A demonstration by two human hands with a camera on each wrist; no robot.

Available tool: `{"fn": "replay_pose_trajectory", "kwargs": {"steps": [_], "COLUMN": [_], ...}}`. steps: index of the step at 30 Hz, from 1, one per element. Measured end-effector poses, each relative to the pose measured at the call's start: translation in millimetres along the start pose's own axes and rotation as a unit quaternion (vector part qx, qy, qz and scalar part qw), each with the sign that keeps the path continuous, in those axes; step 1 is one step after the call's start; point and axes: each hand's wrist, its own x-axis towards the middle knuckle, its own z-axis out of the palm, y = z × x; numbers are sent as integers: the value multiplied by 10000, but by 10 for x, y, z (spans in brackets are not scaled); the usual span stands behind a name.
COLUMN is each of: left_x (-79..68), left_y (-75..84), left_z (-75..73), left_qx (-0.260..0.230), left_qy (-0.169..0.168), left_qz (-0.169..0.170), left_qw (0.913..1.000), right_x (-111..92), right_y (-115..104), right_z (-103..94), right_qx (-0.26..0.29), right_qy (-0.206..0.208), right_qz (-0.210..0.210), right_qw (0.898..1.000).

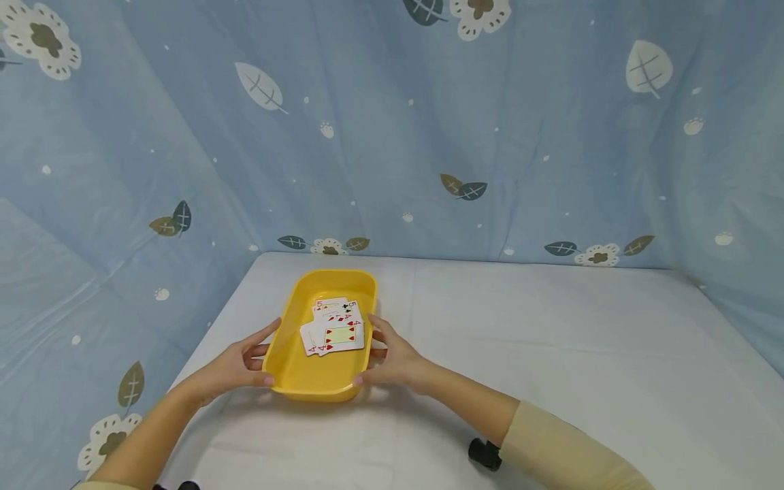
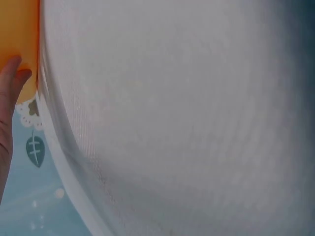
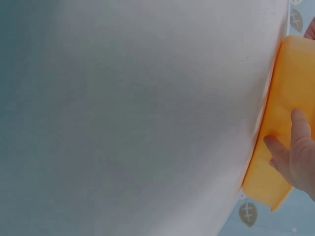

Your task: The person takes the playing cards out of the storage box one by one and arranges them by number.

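Note:
A yellow plastic tray (image 1: 303, 373) stands on the white-covered table, with several playing cards (image 1: 343, 335) lying overlapped inside it. Red fours and fives show among them. My left hand (image 1: 235, 364) holds the tray's left side, its thumb at the near corner and its fingers along the outer wall. On the opposite side my right hand (image 1: 395, 357) holds the tray likewise, thumb on the rim near the front corner. In the right wrist view, fingertips (image 3: 298, 120) rest against the outer wall. The left wrist view catches only part of the left hand (image 2: 6, 98) beside the tray.
White cloth covers the table (image 1: 551, 354), which stretches far to the right. A blue patterned curtain (image 1: 392, 136) hangs behind and at the left. A small black object (image 1: 484, 454) lies by the right forearm; dark objects (image 1: 188, 485) show at the bottom left edge.

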Motion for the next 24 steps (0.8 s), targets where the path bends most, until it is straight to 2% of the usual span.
{"fn": "replay_pose_trajectory", "kwargs": {"steps": [13, 20, 24], "left_x": [66, 129, 172], "left_y": [43, 68, 90], "left_z": [134, 198, 234], "left_qx": [20, 342, 307], "left_qy": [3, 138, 164], "left_qz": [19, 122, 104], "left_qw": [10000, 9992, 9993], "right_x": [-63, -83, -93], "right_y": [54, 64, 83], "right_z": [-148, -236, -295], "right_qx": [148, 190, 262], "right_qy": [-91, -100, -74], "right_qz": [75, 103, 121], "right_qw": [9998, 9997, 9996]}}
